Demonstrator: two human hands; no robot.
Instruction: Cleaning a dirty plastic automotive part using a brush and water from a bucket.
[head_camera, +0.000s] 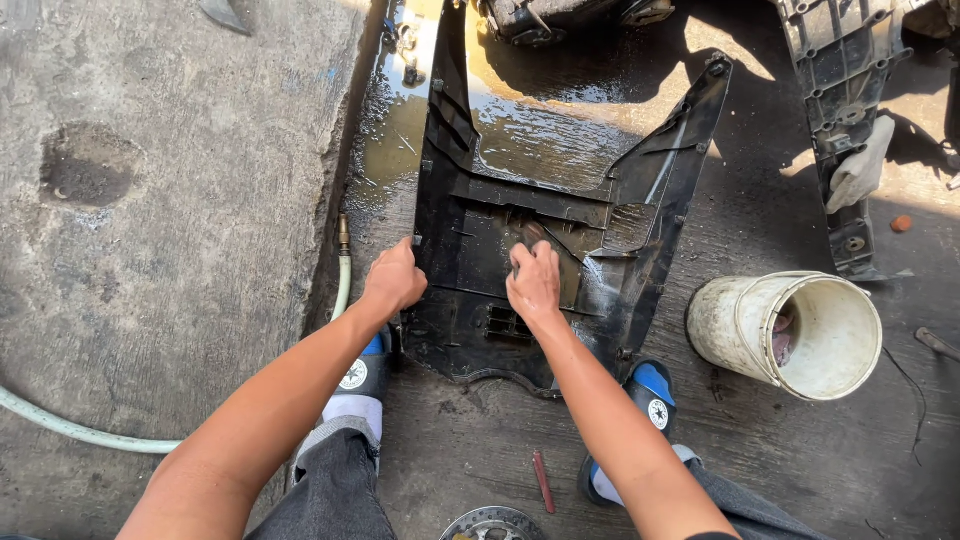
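Note:
A large black plastic body panel (470, 290), wet and shiny, lies inner side up on the wet concrete ground between my feet. My left hand (394, 278) grips the panel's left edge. My right hand (534, 282) is closed on a small dark scrubbing pad (527, 238) pressed against the panel's ribbed middle. Much of the pad is hidden under my fingers.
A white bucket (740, 320) lies tipped on its side at the right, a cloth inside. A pale hose (343, 285) with a brass nozzle runs along the left. Another black panel (845, 100) with a rag lies at the upper right. A red tool (542, 480) and a brake disc (492, 524) lie near my sandals.

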